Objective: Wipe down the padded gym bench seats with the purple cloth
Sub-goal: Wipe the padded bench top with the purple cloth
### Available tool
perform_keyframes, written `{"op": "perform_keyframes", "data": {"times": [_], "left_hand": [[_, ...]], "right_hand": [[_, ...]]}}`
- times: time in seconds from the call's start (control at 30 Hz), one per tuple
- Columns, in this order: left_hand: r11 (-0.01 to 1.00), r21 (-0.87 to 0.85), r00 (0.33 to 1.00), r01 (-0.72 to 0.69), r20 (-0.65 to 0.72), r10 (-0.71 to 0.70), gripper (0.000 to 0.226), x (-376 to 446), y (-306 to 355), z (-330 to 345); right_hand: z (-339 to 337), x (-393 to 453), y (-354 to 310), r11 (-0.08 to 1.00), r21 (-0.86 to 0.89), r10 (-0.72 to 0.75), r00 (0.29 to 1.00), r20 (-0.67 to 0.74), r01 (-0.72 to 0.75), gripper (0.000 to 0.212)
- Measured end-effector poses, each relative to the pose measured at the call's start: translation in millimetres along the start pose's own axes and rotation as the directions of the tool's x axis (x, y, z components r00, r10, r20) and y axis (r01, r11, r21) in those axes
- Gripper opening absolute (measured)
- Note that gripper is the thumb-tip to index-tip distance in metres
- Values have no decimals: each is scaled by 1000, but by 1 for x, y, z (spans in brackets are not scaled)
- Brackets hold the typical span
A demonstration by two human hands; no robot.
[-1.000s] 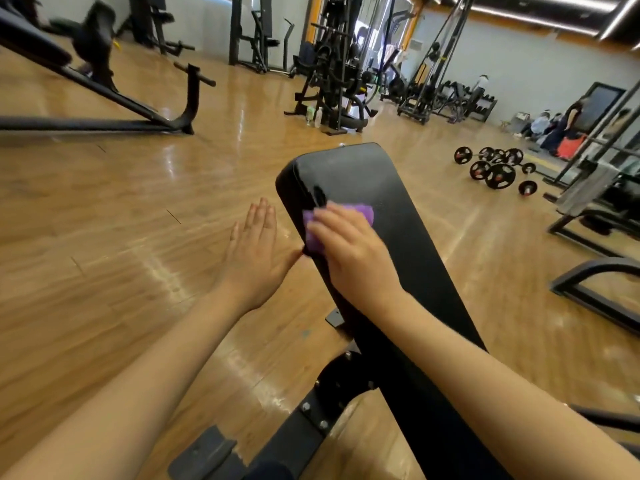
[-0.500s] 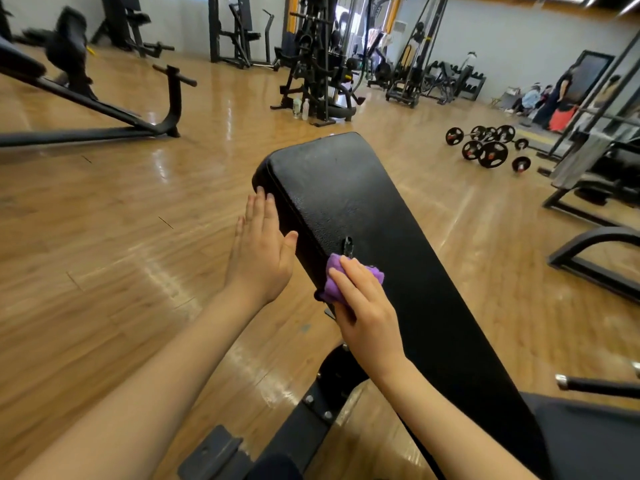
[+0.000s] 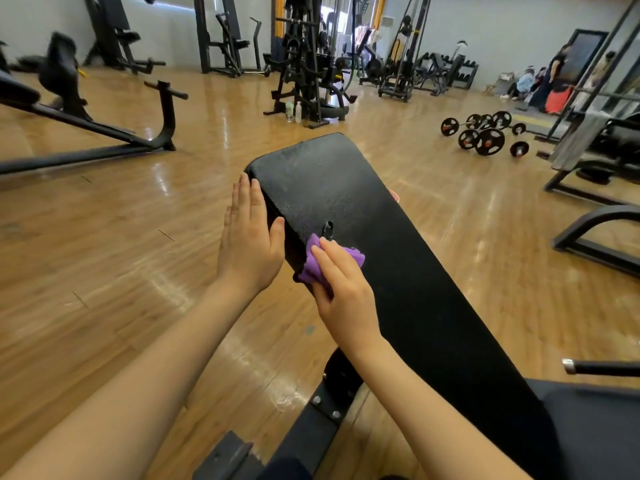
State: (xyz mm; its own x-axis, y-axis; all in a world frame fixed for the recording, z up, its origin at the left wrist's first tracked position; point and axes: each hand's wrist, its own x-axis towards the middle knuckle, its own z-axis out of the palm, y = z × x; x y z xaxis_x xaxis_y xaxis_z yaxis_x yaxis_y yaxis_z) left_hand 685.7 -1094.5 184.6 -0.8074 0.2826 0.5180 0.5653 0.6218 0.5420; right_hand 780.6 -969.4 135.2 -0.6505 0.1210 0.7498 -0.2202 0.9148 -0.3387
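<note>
At frame centre I see my right hand (image 3: 341,289) clutching the purple cloth (image 3: 313,263) against the black bench (image 3: 374,237) pad's left edge; my left hand (image 3: 247,242) lies flat beside it, fingers straight.

The gym is brightly and evenly lit. Pale streaks of glare run across the glossy wooden floor (image 3: 145,258), strongest in the middle distance. The black bench pad (image 3: 381,244) shows a faint sheen near its far end. Wide-angle distortion bends uprights at the frame edges, and the far background looks slightly soft.
</note>
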Motion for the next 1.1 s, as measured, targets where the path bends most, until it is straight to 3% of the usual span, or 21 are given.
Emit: {"op": "perform_keyframes", "data": {"times": [0.13, 0.3, 0.47, 0.7, 0.87, 0.93, 1.0, 1.1], "left_hand": [[999, 38, 1000, -6, -9, 6, 70, -7, 4, 5], [999, 44, 1000, 18, -8, -18, 69, -22, 24, 20], [996, 81, 999, -21, 36, 18, 70, -30, 28, 29], [985, 161, 997, -69, 48, 62, 67, -17, 5, 7], [982, 178, 993, -62, 106, 43, 71, -14, 2, 0], [981, 185, 993, -60, 114, 39, 69, -15, 2, -1], [974, 213, 991, -80, 122, 54, 67, -14, 1, -4], [960, 257, 987, -111, 145, 75, 63, -12, -4, -7]], "right_hand": [[-21, -42, 14, 999, -37, 20, 1000, 15, -20, 54], [-22, -37, 10, 997, -38, 61, 998, 1, -61, 42], [-8, -6, 2, 999, 13, 39, 999, 5, -39, 37], [-39, -59, 25, 989, 111, 87, 994, 60, -93, 38], [-32, 29, 13, 936, 311, 122, 981, 149, -163, 28], [-15, 83, 0, 948, 301, 62, 986, 158, -107, 22], [5, 121, -14, 966, 246, 32, 984, 174, -75, 30], [16, 123, -18, 963, 257, 47, 986, 158, -87, 31]]}}
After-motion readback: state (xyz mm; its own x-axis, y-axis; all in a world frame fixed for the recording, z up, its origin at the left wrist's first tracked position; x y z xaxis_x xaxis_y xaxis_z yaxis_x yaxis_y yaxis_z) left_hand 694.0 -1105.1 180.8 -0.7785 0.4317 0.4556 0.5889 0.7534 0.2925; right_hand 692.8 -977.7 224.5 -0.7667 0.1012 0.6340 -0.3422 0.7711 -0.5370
